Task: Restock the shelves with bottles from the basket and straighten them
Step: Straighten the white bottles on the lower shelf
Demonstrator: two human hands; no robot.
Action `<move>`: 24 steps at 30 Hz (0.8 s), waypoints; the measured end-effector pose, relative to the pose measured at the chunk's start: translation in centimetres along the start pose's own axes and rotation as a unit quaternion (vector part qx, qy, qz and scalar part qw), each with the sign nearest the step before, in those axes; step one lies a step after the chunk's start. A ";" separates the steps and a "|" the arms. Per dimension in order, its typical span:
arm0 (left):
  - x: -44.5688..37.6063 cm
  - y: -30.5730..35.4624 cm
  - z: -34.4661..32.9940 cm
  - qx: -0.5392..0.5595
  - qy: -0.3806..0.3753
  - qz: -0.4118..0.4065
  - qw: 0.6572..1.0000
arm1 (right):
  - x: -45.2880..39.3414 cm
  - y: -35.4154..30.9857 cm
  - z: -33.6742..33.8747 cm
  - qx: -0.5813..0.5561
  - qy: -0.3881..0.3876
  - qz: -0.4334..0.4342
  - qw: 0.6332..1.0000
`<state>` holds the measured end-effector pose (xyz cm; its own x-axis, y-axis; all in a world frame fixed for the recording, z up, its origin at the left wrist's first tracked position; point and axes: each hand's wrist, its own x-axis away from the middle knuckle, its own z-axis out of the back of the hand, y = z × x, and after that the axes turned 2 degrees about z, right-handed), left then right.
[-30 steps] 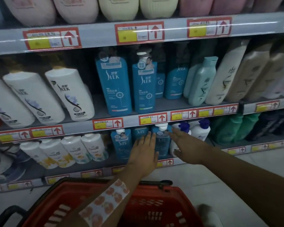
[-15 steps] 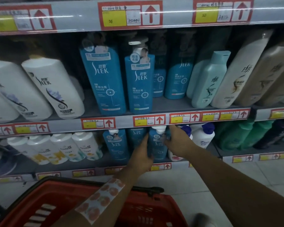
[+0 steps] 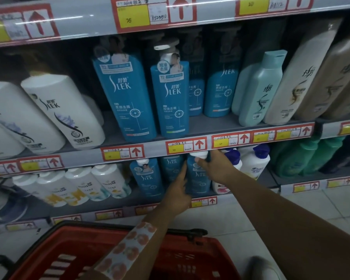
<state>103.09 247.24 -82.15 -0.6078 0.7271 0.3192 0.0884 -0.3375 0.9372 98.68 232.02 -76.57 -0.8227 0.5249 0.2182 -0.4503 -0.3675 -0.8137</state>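
Blue pump bottle (image 3: 196,178) on lower shelf (image 3: 117,214), above basket (image 3: 190,257). Right hand (image 3: 214,168) grips its neck; left hand (image 3: 178,190) flat against the side. Likely heavy, slick plastic: hold body, not pump.

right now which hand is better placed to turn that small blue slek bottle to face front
Right hand: its fingers already curl round the blue bottle just under the white pump top. The left hand only lies along the bottle's left side.

my right grip (image 3: 214,168) curled on top of blue Slek bottle (image 3: 197,176), lower shelf (image 3: 238,199) | my left grip (image 3: 179,190) fingers straight against its left side | red basket (image 3: 101,257) below
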 end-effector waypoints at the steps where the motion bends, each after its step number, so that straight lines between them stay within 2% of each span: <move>1: 0.1 0.1 0.3 -0.016 -0.015 -0.011 1.000 | -0.1 -0.1 -0.1 0.007 0.005 -0.006 1.000; 4: 0.5 0.2 1.1 -0.025 -0.035 -0.006 0.999 | -0.4 -0.2 -0.3 0.004 0.016 -0.021 1.000; 10: 0.7 -0.1 1.9 -0.035 -0.023 0.005 0.999 | -0.1 -0.4 -0.5 -0.025 0.017 -0.020 0.999; 24: 0.4 -1.3 3.5 0.015 0.138 -0.033 0.990 | 0.5 -1.7 -3.7 -0.026 0.013 0.004 1.000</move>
<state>105.51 250.02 -82.77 -0.8049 0.5550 0.2102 0.0620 -0.2736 0.9598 100.36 235.79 -77.07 -0.8166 0.5420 0.1987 -0.4246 -0.3308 -0.8428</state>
